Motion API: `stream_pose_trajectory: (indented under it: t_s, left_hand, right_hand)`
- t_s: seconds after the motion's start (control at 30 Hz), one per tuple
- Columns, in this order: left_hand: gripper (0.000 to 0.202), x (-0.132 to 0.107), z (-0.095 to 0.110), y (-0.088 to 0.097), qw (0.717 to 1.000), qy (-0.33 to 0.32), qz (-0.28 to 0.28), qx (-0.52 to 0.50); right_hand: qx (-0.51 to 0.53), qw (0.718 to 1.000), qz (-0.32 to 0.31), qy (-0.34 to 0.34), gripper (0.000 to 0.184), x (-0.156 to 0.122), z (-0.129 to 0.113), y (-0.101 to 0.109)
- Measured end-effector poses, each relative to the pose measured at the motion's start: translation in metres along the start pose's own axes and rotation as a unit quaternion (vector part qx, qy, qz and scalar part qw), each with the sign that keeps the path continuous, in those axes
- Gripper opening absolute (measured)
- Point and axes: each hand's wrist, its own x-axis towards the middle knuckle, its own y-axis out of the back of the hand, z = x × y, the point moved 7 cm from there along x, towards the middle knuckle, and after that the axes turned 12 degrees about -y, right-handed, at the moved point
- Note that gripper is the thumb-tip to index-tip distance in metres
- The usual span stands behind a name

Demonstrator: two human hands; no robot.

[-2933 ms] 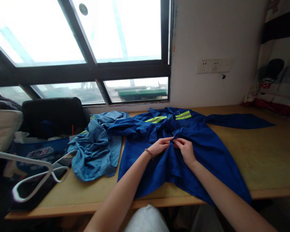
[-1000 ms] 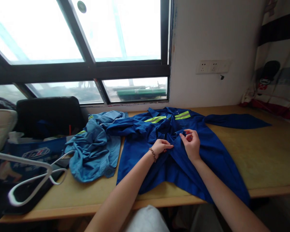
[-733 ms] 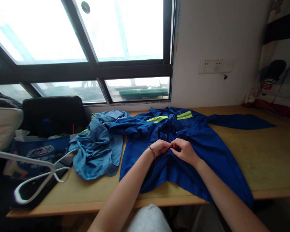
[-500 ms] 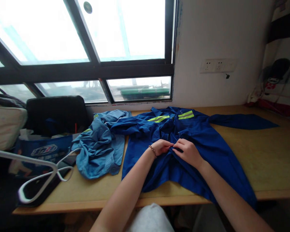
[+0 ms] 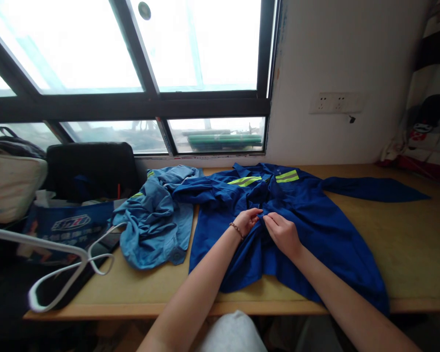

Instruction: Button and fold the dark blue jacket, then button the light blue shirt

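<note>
A dark blue work shirt (image 5: 315, 230) with yellow-green reflective stripes lies spread front-up on a wooden table (image 5: 414, 244). One sleeve stretches out to the right. My left hand (image 5: 246, 220), with a bead bracelet on the wrist, pinches the shirt's front opening at mid chest. My right hand (image 5: 281, 231) meets it there, fingers pinched on the other edge of the opening. Both hands are closed on the fabric, fingertips touching.
A crumpled lighter blue shirt (image 5: 156, 220) lies left of the dark one. Further left are a white clothes hanger (image 5: 58, 274), a blue printed bag (image 5: 64, 227) and a black case (image 5: 91, 168). A window and a wall with sockets (image 5: 335, 102) stand behind.
A second ago my right hand was lifted off the shirt with fingers apart; it came back down and both hands now pinch the front opening, slightly higher up than half a second ago.
</note>
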Motion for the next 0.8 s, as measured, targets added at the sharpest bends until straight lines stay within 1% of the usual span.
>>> stream_pose_trajectory:
  t_s: [0.17, 0.27, 0.37, 0.47, 0.6, 0.73, 0.8]
  left_hand:
    - [0.018, 0.000, 0.000, 0.000, 1.000, 0.003, -0.001, 0.007]
    - [0.018, 0.000, 0.003, 0.000, 1.000, -0.007, 0.002, 0.019]
    - [0.019, 0.001, 0.005, 0.000, 0.999, -0.029, 0.005, 0.023]
    - [0.024, 0.002, 0.003, 0.001, 0.999, -0.031, 0.003, 0.027]
    - [0.029, 0.005, -0.003, 0.002, 0.999, -0.025, -0.008, 0.031]
    - [0.026, 0.010, -0.002, 0.005, 0.996, -0.079, 0.004, 0.032]
    - [0.023, 0.012, -0.001, 0.003, 0.994, -0.105, -0.006, 0.039]
  right_hand:
    - [0.023, 1.000, 0.008, 0.001, 0.023, 0.001, 0.002, 0.003]
    - [-0.001, 1.000, 0.004, 0.009, 0.022, 0.002, -0.001, 0.004]
    - [-0.031, 1.000, 0.005, -0.001, 0.019, 0.002, -0.002, 0.004]
    - [-0.042, 0.999, 0.008, -0.032, 0.019, 0.003, 0.000, 0.005]
    - [-0.028, 0.996, 0.000, -0.081, 0.020, 0.004, 0.005, 0.004]
    - [0.018, 0.993, -0.023, -0.118, 0.017, 0.005, 0.011, -0.001]
    - [0.051, 0.987, -0.027, -0.152, 0.013, 0.004, 0.017, -0.003]
